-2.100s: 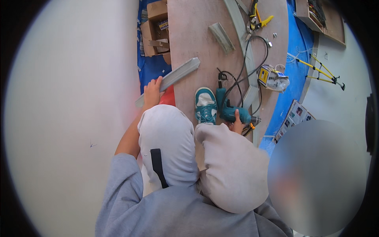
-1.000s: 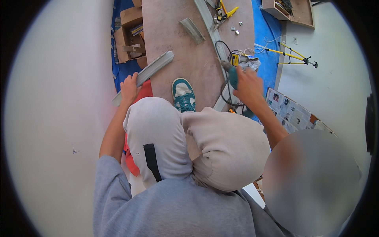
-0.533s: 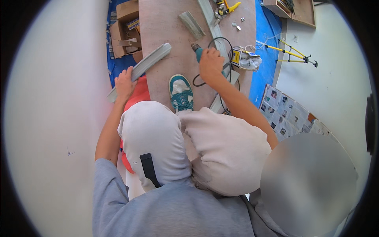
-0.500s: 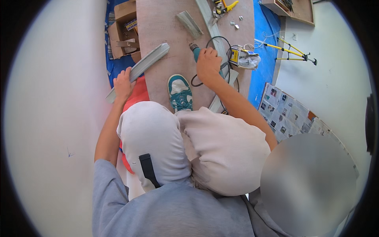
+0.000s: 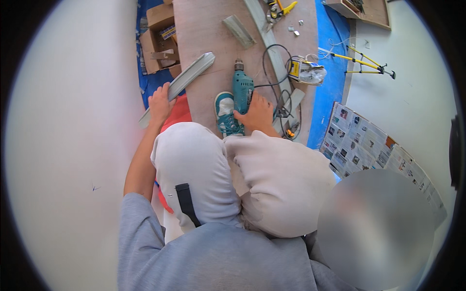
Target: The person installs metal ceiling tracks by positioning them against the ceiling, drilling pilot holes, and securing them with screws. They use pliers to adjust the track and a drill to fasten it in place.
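A grey metal channel (image 5: 193,72) slants from the left edge of the brown board to beyond it. My left hand (image 5: 161,103) is closed around its lower part. A teal corded power drill (image 5: 242,87) lies beside my shoe, chuck pointing away from me. My right hand (image 5: 258,115) grips the near end of the drill, thumb on its left side and fingers along its right. Part of the drill is hidden under that hand. The black cord (image 5: 266,58) loops to the right of the drill.
The brown board (image 5: 204,104) carries my teal-and-white shoe (image 5: 225,107), a short channel piece (image 5: 239,32), a long channel (image 5: 266,36), yellow-handled snips (image 5: 279,12) and a plastic bag (image 5: 308,72). Left stands a cardboard box (image 5: 158,24); right, a yellow-legged tripod (image 5: 361,60). A person (image 5: 325,257) is close at my right.
My right hand has drawn the drill back toward me and set it beside my shoe, its chuck now pointing straight ahead. My left hand keeps hold of the metal channel.
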Tool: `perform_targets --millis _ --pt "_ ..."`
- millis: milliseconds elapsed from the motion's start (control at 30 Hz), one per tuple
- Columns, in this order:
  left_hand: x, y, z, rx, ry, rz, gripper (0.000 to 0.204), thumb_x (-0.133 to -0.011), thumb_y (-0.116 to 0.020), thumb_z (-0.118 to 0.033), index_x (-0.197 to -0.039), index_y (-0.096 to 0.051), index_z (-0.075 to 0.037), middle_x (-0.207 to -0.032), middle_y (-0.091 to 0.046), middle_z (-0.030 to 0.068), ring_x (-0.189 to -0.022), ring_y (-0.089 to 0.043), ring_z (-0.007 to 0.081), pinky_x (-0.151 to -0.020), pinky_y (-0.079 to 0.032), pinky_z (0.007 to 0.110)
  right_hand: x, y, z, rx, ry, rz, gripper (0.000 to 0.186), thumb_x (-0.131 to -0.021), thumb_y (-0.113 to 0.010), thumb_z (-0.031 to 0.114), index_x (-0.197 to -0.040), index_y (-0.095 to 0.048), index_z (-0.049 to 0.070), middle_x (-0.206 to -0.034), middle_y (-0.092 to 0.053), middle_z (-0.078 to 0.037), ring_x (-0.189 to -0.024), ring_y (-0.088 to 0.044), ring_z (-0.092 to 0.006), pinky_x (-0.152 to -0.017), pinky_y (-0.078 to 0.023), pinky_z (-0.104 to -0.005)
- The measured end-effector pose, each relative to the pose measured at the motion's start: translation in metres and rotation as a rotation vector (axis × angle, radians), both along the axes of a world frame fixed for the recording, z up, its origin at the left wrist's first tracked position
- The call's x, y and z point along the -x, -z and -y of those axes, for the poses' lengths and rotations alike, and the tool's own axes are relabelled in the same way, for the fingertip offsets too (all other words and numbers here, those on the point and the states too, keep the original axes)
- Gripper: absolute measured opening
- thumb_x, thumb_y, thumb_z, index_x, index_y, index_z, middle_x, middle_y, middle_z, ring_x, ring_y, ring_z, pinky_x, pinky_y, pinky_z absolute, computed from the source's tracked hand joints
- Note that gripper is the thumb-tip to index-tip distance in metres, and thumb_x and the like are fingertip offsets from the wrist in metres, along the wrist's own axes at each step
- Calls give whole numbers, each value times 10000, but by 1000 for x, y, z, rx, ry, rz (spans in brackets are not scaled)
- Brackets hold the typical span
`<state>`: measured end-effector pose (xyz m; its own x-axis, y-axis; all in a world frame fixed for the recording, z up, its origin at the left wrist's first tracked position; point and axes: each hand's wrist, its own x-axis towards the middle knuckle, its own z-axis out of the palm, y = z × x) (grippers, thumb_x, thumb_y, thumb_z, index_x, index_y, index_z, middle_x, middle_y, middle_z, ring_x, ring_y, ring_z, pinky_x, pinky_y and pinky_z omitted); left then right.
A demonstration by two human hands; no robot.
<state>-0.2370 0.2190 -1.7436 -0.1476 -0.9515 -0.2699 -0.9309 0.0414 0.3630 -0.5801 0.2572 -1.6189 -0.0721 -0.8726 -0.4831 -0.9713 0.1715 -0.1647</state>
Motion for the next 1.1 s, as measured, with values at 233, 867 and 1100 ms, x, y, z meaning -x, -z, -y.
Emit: perform_targets --millis 233,867,1100 --pt "-5 0 6 -45 -15 -3 645 -797 -817 -287 -1358 -525 -162 -1053 -617 105 -996 -637 321 -802 -473 488 68 44 -32 -133 -113 349 1184 -676 -881 290 -1589 -197 -27 -1342 -558 -235 -1212 -567 -428 -973 -444 -541" --pt "-6 -10 -2 -17 -23 51 643 -753 -842 -200 -1296 -502 -150 -1020 -591 124 -977 -636 342 -762 -503 488 31 -121 99 -243 526 969 266 -828 -638 117 -1059 -670 -12 -876 -678 -51 -780 -635 -108 -695 -494 -269" --pt "-10 -6 -1 53 -24 10 647 -745 -845 -179 -1299 -510 -152 -996 -585 114 -965 -634 337 -738 -493 488 12 -90 109 -225 402 650 183 -844 -701 157 -934 -656 3 -719 -623 -20 -587 -570 -107 -566 -449 -285"
